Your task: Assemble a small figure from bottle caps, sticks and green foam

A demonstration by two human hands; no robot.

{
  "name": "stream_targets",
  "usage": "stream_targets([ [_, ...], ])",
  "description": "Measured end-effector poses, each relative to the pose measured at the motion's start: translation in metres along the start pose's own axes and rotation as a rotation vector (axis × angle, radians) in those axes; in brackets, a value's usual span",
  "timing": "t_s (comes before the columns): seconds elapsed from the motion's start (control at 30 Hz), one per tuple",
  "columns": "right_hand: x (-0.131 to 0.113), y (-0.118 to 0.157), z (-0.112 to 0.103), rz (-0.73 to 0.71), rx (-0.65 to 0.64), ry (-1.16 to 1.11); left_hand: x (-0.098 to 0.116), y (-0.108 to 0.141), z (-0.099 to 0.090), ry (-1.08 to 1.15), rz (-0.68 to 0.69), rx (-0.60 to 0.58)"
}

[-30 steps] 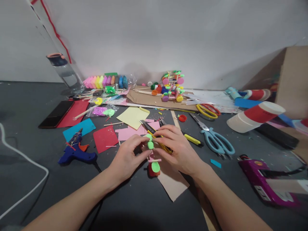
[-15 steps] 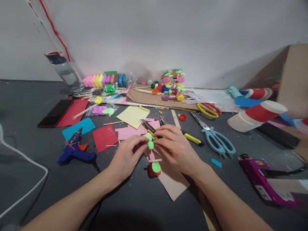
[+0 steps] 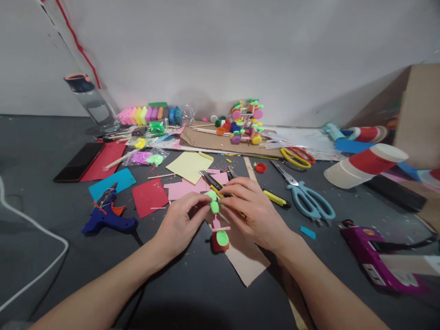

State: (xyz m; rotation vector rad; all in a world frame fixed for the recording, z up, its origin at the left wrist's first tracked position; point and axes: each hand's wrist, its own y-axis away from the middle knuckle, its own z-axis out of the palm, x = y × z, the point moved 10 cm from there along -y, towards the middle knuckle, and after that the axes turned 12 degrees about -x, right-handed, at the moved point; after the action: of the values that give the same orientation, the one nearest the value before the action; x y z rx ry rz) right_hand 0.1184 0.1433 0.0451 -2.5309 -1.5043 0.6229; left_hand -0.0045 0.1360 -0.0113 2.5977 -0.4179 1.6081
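A small craft toy vehicle lies between my hands, with green clay pieces along its top, a pink strip and a thin crossbar stick. A red bottle cap shows at its near end, like a wheel. My left hand is closed, thumb and forefinger pinching the toy's far end beside the green clay. From the other side, my right hand has its bent fingers at that same end; its fingertips are partly hidden. Brown cardboard lies beneath the toy and my right hand.
Box cutters and blue-handled scissors lie close to my right hand. To the left sits a blue glue gun. Similar finished toys stand at the back. Stacked paper cups and a purple device are on the right.
My hands and the toy keep almost the same position. The view has shifted very slightly.
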Motion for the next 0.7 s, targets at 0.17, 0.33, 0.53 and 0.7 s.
stream_targets([
  [0.17,0.0032,0.0005,-0.0002,0.015,-0.019,0.005,-0.0029,0.0003,0.0002,0.011,-0.014,-0.019],
  [0.33,0.0031,0.0000,0.0049,0.004,-0.020,-0.001,-0.0036,0.0003,0.0032,0.026,-0.021,-0.047],
  [0.53,0.0028,-0.0005,0.0078,0.000,-0.016,-0.016,-0.0032,-0.0004,0.0056,0.042,-0.024,-0.065],
  [0.7,0.0034,-0.0005,0.0049,0.013,-0.037,-0.018,-0.0032,0.0000,0.0053,0.040,-0.022,-0.062],
])
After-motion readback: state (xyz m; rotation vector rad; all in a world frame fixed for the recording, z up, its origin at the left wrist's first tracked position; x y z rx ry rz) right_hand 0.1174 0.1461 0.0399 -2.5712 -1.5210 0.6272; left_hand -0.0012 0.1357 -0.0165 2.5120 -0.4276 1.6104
